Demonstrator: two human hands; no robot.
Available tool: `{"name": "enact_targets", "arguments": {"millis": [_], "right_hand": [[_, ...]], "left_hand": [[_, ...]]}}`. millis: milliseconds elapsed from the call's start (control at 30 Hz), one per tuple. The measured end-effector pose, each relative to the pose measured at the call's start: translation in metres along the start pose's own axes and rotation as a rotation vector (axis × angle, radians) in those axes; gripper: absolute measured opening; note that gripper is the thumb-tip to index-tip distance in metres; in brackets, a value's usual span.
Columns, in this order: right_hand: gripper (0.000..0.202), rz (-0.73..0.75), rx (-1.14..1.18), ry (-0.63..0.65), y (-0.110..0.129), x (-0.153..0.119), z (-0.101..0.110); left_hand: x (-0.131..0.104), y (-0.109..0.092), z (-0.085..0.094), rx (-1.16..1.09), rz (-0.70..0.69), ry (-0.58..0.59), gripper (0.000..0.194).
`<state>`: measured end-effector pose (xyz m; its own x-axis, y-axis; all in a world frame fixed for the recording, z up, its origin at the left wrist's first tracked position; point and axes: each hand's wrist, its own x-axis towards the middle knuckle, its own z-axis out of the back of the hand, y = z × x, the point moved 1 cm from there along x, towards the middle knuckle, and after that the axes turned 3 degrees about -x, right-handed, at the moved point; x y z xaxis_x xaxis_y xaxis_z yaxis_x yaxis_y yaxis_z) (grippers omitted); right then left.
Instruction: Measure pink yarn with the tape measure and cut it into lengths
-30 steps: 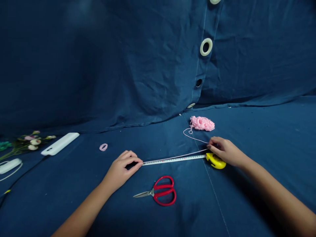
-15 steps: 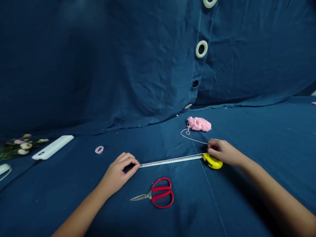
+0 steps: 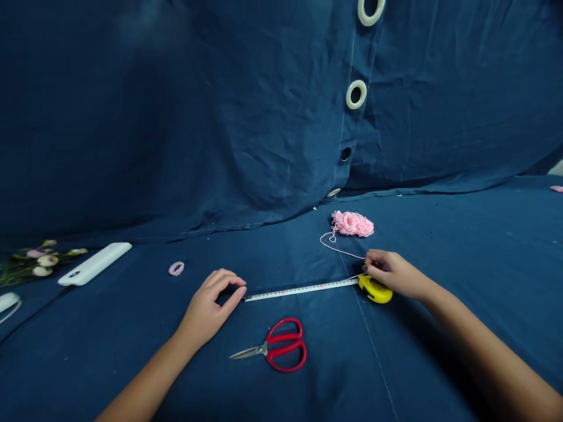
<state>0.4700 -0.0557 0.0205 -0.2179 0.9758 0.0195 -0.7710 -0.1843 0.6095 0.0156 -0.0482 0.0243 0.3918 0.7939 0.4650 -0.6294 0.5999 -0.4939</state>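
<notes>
A tape measure [image 3: 375, 289] with a yellow case lies on the blue cloth, its white blade [image 3: 303, 288] pulled out to the left. My left hand [image 3: 212, 302] rests by the blade's free end, thumb and fingers apart, with nothing between them. Just above the case, my right hand [image 3: 393, 272] pinches pink yarn [image 3: 341, 251]. From its fingertips the strand runs back to a tangled pink yarn bundle [image 3: 352, 224], and a short piece hangs toward the blade. Red-handled scissors [image 3: 285, 346] lie in front of the blade, tips pointing left.
A small pink yarn ring [image 3: 176, 268] lies left of centre. Farther left are a white oblong device [image 3: 94, 264] with a dark cable and some artificial flowers [image 3: 44, 261]. Behind everything hangs a blue curtain [image 3: 264, 117] with pale rings.
My left thumb and fingers have parted from the blade's end. The yarn that lay along the blade has come away there, and only a short piece shows near my right hand.
</notes>
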Motion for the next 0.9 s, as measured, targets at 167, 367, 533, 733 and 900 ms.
{"name": "enact_targets", "arguments": {"millis": [167,367,533,733,900], "right_hand": [[0.022,0.036,0.056,-0.034,0.005,0.0,-0.002],[0.02,0.089,0.09,-0.102,0.004,0.003,-0.004],[0.017,0.112,0.105,-0.136,0.003,0.005,-0.004],[0.019,0.194,0.09,-0.207,0.011,0.003,0.0],[0.015,0.368,0.052,-0.409,0.06,-0.015,-0.025]], "left_hand": [[0.037,-0.061,-0.051,-0.106,-0.029,0.056,0.015],[0.103,-0.126,-0.151,-0.198,-0.145,0.287,0.022],[0.123,-0.128,-0.178,-0.185,-0.213,0.315,0.011],[0.121,-0.126,-0.154,-0.307,-0.149,0.242,0.015],[0.11,-0.102,-0.098,-0.508,-0.032,0.159,0.019]]}}
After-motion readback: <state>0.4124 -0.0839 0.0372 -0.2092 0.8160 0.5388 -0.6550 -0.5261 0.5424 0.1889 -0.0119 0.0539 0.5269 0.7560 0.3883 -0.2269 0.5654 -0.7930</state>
